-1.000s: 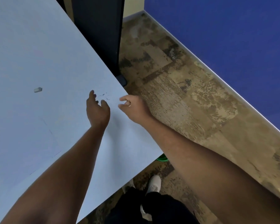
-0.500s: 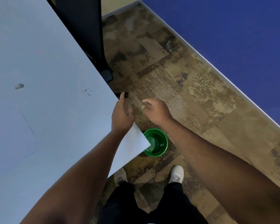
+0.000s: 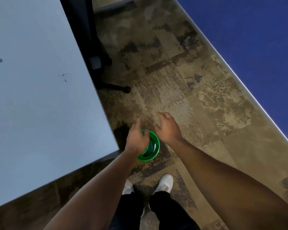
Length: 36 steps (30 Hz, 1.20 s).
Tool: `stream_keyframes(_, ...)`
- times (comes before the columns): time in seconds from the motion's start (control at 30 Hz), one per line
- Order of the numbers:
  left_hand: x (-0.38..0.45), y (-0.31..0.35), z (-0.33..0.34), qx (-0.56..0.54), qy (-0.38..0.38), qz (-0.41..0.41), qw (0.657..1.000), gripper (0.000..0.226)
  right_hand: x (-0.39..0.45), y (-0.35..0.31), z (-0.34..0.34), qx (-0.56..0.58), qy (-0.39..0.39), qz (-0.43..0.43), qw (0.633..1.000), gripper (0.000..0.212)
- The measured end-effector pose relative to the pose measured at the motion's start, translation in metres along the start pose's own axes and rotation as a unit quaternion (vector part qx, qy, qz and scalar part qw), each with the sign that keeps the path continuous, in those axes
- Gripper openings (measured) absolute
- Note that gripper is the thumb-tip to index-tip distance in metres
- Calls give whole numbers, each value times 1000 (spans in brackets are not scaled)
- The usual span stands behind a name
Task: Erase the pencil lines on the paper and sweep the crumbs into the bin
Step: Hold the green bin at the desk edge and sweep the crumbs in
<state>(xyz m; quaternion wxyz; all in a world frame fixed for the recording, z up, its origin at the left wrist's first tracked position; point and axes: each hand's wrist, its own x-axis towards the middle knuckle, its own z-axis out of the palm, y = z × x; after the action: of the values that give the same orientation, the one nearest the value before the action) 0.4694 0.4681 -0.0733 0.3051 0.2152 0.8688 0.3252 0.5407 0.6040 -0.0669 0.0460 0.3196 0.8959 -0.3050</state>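
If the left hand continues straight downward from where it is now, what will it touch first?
Probably the green bin on the floor: the left hand hangs over its rim. Depth is unclear from this head view, so it might pass beside the rim.

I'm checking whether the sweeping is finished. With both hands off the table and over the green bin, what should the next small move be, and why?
Probably bring the left hand back to the pale grey table. A few dark eraser crumbs lie near its edge, apart from the round green plastic bin on the floor; the right hand looks relaxed and empty.
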Motion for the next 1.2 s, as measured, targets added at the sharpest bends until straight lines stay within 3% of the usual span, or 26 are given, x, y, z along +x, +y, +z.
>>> stream_keyframes(0.43, 106, -185, 145, 92, 14, -134, 987, 64, 88, 138, 193, -21, -17, 4, 1000, 61)
stream_keyframes(0.6, 129, -259, 195, 51, 50, -230, 971, 71, 101, 184, 269, -27, -45, 30, 998, 69)
stream_keyframes(0.77, 120, -304, 233, -81, 99, -355, 926, 55, 99, 223, 333, -8, -113, 119, 986, 87)
stream_keyframes(0.9, 121, -341, 264, -126, 128, -376, 909, 52, 92, 236, 364, 31, -99, 154, 983, 91)
stream_keyframes(1.0, 125, -355, 269, -125, 134, -382, 906, 36, 92, 239, 373, 42, -93, 159, 982, 90)
stream_keyframes(1.2, 119, -335, 254, -156, 136, -345, 916, 38, 83, 238, 355, 55, -33, 161, 985, 68)
